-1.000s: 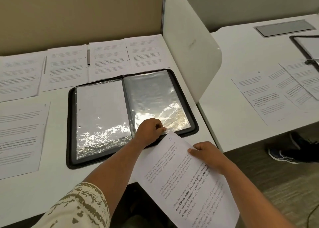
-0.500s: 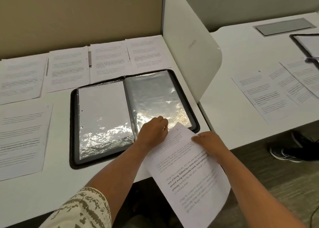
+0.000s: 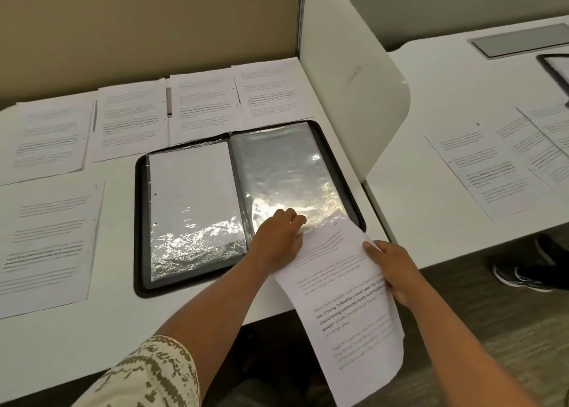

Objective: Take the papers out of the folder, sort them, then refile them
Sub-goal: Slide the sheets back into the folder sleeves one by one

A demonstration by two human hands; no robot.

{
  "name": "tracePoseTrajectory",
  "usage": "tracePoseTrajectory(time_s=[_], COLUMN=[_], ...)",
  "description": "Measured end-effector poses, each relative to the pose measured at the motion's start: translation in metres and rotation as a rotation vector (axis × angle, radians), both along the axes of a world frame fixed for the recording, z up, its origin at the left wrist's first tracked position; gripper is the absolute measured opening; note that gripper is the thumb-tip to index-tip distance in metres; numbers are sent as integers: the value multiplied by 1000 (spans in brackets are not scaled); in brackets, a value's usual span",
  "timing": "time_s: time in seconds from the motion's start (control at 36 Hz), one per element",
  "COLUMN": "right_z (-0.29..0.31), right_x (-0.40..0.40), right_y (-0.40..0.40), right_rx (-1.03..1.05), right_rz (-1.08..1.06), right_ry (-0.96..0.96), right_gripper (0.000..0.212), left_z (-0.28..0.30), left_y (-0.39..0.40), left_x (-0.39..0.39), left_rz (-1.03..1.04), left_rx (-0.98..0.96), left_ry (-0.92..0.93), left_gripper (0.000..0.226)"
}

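Observation:
A black folder [image 3: 140,222] lies open on the white desk, showing two shiny plastic sleeves. The left sleeve [image 3: 194,197] holds a white sheet; the right sleeve [image 3: 286,166] looks empty. My left hand [image 3: 278,237] grips the near edge of the right sleeve, fingers curled at its opening. My right hand [image 3: 389,268] grips the right edge of a printed sheet [image 3: 348,308]. The sheet's top corner sits at the sleeve's opening by my left fingers, and the rest hangs past the desk's front edge.
Several printed sheets [image 3: 203,105] lie in a row behind the folder, with another [image 3: 46,243] at its left. A white divider panel [image 3: 348,68] stands at the right. Beyond it a second desk [image 3: 431,99] carries more sheets. Someone's shoe [image 3: 520,274] is on the floor.
The printed sheet has moved up and toward the folder, its top corner now at the right sleeve's opening. My left hand shifted a little forward along the sleeve's edge.

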State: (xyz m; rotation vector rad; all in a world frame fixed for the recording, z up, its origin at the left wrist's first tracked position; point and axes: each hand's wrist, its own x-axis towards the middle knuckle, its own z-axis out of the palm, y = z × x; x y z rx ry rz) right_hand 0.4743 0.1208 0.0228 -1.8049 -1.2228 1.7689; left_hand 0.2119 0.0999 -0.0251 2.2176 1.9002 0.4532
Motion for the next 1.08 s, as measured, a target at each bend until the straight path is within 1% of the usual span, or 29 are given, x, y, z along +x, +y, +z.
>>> tracePoseTrajectory(time_s=[0.11, 0.19, 0.28, 0.36, 0.39, 0.44, 0.5, 0.53, 0.56, 0.61, 0.67, 0.75, 0.81, 0.94, 1.08], right_z=[-5, -9, -13, -20, -23, -30, -35, -37, -37, -39, -41, -57, -69, -77, -79], right_x=[5, 0, -9, -13, -12, -10, -10, -12, -17, -29, -45, -65, -73, -82, -82], right_y=[5, 5, 4, 5, 5, 4, 1, -2, -5, -12, -18, -23, -24, -27, -29], right_rx=[-56, -29, 19, 116, 170, 346, 581, 719, 861, 1089, 1181, 1153, 1111, 996, 951], right_rz=[-101, -51, -14, 25, 61, 151, 132, 122, 143, 272, 454, 698, 789, 870, 888], right_ry=[54, 23, -6, -103, -161, -349, -499, -544, -568, -571, -550, -584, -657, -743, -766], right_gripper=[19, 23, 27, 26, 25, 26, 28, 25, 20, 15, 17, 27, 34, 48, 53], left_z=[-3, -5, -7, -9, -8, -8, -8, -8, -8, -8, -8, -8, -8, -9, -6], left_y=[-1, 0, 2, 3, 3, 4, 4, 3, 3, 3, 4, 5, 5, 6, 1], left_x=[-3, -3, -3, -3, -2, -3, -2, -2, -2, -2, -2, -3, -3, -4, -9], left_rz=[14, 26, 40, 45, 46, 47, 49, 53, 56, 64, 62, 50, 49, 61, 52], left_rx=[-3, 0, -21, -49, -56, -72, -81, -87, -94, -104, -113, -118, -118, -123, -17], left_ry=[-7, -14, 0, 4, 9, 18, 20, 18, 16, 14, 16, 17, 7, -10, -7], left_gripper=[20, 12, 14, 17, 18, 20, 20, 20, 21, 21, 21, 21, 20, 21, 15])
